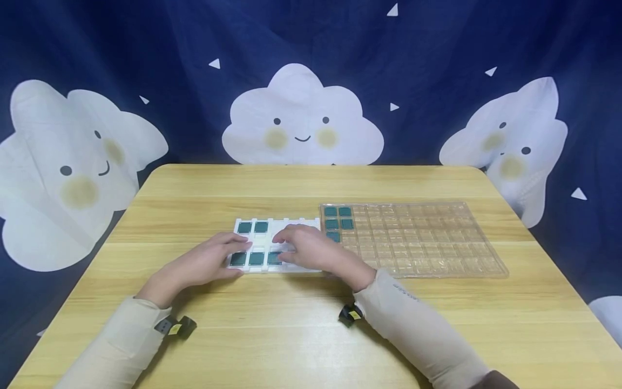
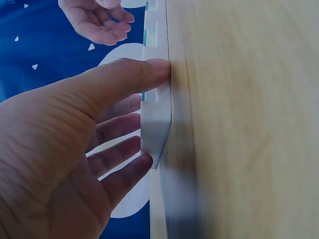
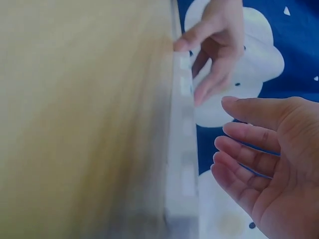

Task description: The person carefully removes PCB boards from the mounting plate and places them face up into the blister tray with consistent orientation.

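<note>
A white slotted tray lies on the table with green square chips in its pockets, two in the back row and three visible in the front row. My left hand holds the tray's left end. In the left wrist view its thumb presses the front side while the fingertips sit against the tray's end. Over the right half hovers my right hand, hiding some pockets. The right wrist view shows that hand above the tray with loosely bent fingers and nothing between them.
Close against the white tray's right end lies a clear plastic blister tray. Several green squares sit in its left columns. Both rest on a wooden table, with a dark blue cloud-print curtain behind.
</note>
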Tool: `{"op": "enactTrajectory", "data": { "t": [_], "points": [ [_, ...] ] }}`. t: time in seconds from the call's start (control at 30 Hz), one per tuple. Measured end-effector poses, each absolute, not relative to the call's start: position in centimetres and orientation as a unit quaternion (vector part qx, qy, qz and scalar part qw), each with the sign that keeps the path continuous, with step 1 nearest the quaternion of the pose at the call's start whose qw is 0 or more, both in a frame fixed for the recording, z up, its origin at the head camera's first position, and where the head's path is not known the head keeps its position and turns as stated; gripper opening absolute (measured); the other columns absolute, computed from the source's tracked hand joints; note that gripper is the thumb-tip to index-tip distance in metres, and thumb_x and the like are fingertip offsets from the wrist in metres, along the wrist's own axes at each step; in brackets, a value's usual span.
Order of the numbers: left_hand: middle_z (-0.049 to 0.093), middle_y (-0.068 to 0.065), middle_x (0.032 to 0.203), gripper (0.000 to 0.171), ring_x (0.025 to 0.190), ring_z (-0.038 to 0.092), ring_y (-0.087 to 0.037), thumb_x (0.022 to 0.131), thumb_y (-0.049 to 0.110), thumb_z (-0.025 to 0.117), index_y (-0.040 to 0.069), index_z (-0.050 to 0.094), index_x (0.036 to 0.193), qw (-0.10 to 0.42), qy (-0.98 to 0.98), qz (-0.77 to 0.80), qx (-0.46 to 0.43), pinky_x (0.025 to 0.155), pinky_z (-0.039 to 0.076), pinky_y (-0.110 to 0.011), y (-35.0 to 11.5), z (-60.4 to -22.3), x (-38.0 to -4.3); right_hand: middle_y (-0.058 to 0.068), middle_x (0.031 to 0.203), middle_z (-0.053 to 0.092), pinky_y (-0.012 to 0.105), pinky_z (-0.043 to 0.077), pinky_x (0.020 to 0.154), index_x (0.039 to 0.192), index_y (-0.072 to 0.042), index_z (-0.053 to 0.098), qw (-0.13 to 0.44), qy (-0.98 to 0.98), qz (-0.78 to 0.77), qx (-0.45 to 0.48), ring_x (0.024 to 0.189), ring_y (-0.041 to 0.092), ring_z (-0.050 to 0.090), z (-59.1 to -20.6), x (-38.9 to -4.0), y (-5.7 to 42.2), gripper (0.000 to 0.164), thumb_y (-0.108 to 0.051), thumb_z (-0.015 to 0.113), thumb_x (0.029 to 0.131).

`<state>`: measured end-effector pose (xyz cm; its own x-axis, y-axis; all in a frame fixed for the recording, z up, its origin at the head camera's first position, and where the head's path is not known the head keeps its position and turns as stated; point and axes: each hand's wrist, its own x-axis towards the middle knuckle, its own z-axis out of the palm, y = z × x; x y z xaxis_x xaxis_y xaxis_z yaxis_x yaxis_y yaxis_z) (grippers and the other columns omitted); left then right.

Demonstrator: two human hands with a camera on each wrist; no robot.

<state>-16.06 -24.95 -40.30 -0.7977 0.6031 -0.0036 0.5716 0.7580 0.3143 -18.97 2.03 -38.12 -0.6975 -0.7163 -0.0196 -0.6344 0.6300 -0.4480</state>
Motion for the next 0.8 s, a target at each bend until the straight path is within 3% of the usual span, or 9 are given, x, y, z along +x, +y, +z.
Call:
{"op": "enactTrajectory", "data": {
  "t": [0.5,0.8],
  "points": [
    [0.053,-0.016,0.136,0.061,0.126,0.047,-0.037,0.082,0.029,0.080,0.003,0.059,0.134,0.050,0.935,0.152,0.315,0.106,0.039,-0.053,-25.0,-40.0,-16.1,0.001,0.117,0.067,0.032,0.044,0.102,0.124,-0.012,0.067,0.084,0.901,-0.149,-0.398,0.111,0.019,0.059,-38.5,-18.3,0.5,0.042,-0.033,0.074,0.088],
    [0.053,-0.015,0.137,0.062,0.127,0.047,-0.036,0.083,0.031,0.079,0.004,0.059,0.135,0.057,0.938,0.151,0.308,0.107,0.038,-0.052,-25.0,-40.2,-16.1,0.000,0.112,0.069,0.029,0.045,0.099,0.118,-0.013,0.071,0.066,0.902,-0.131,-0.405,0.107,0.019,0.059,-39.1,-18.3,0.3,0.039,-0.035,0.076,0.086]
  ]
}}
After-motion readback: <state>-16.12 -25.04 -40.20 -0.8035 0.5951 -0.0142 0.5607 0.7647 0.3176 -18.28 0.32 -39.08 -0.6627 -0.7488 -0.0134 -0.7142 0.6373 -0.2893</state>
